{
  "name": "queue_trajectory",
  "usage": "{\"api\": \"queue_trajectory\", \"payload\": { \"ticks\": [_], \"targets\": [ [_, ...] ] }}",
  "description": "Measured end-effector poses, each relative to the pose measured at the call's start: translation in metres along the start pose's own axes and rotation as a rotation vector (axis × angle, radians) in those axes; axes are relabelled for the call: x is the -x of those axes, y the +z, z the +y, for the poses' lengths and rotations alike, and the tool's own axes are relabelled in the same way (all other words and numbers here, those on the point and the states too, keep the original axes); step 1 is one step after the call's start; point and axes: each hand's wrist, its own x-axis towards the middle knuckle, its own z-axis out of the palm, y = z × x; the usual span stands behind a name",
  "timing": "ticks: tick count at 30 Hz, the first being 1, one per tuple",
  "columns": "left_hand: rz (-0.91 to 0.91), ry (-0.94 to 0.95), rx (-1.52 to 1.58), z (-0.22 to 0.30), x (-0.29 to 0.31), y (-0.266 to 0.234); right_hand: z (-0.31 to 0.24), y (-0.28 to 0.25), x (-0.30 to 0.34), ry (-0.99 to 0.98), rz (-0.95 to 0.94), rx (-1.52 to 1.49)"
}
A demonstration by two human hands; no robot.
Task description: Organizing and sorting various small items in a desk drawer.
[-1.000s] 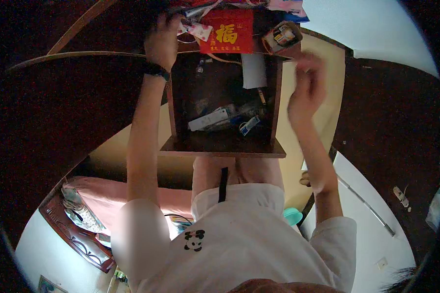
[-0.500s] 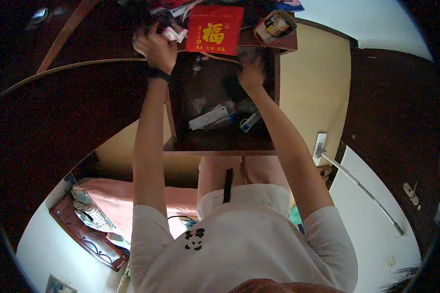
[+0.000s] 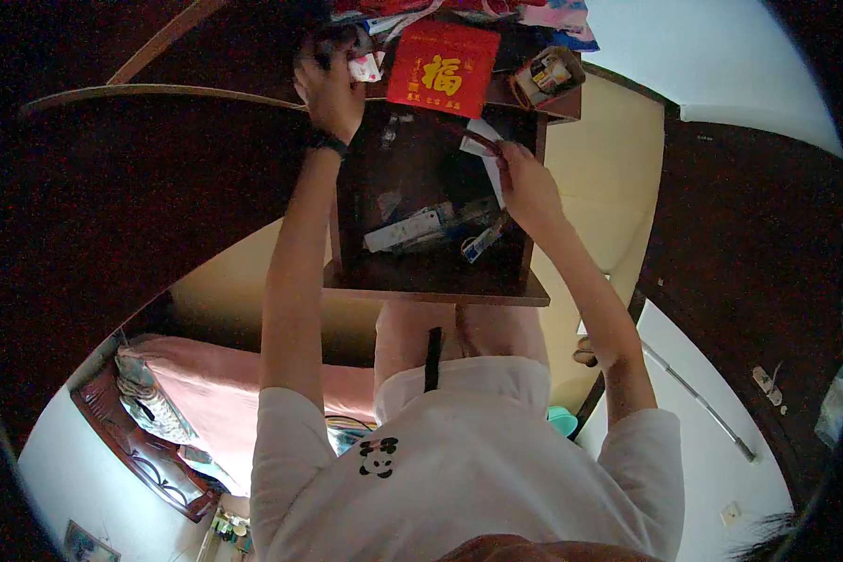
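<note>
A dark wooden drawer [image 3: 431,288] is pulled out below the desk top. My right hand [image 3: 531,187] is closed over its right side, pinching a thin reddish-brown strip [image 3: 478,139]. Beside those fingers is a white paper or card [image 3: 495,173], partly covered; I cannot tell whether it is held too. My left hand [image 3: 331,94], wearing a black wristband, is at the desk's edge with its fingers bent around something dark and unclear. Against its thumb side lies a pink-and-white packet [image 3: 365,67]. A red square card with gold lettering [image 3: 443,70] overhangs the back of the drawer.
Inside the drawer lie a long white box [image 3: 410,229] and a blue-and-white packet [image 3: 482,242]. An open container [image 3: 546,77] stands at the desk's right corner. Behind the drawer is a pink-covered bed [image 3: 215,375]; a mop pole [image 3: 698,398] leans at the right.
My right hand has come up and right out of the drawer with the strip. A white paper now shows beside it. My left hand stays by the packet. The view has shifted slightly.
</note>
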Motion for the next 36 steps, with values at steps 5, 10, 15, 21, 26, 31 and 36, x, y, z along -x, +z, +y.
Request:
{"api": "queue_trajectory", "payload": {
  "ticks": [5, 10, 15, 21, 26, 31, 36],
  "targets": [
    [-0.02, -0.025, -0.041, 0.005, -0.004, 0.0, -0.033, -0.08, 0.011, -0.087, -0.066, -0.198],
    [-0.027, -0.014, -0.001, 0.005, -0.002, -0.007, -0.072, -0.133, 0.0, -0.174, -0.279, -0.26],
    [-0.054, 0.021, -0.013, 0.009, -0.003, -0.007, -0.071, -0.111, -0.027, -0.181, -0.444, -0.24],
    [0.069, 0.039, 0.11, 0.012, -0.006, -0.007, -0.087, -0.146, -0.062, -0.506, -0.063, -0.103],
    [-0.019, 0.129, 0.202, 0.0, -0.006, -0.012, -0.129, -0.172, -0.08, -0.396, -0.187, 0.534],
    [0.035, 0.122, 0.169, 0.001, -0.005, 0.002, -0.075, -0.102, -0.094, -1.054, 0.571, 0.89],
    [0.072, -0.087, 0.202, 0.031, -0.024, -0.009, -0.039, -0.069, -0.11, -1.181, 0.575, 0.851]
  ]
}}
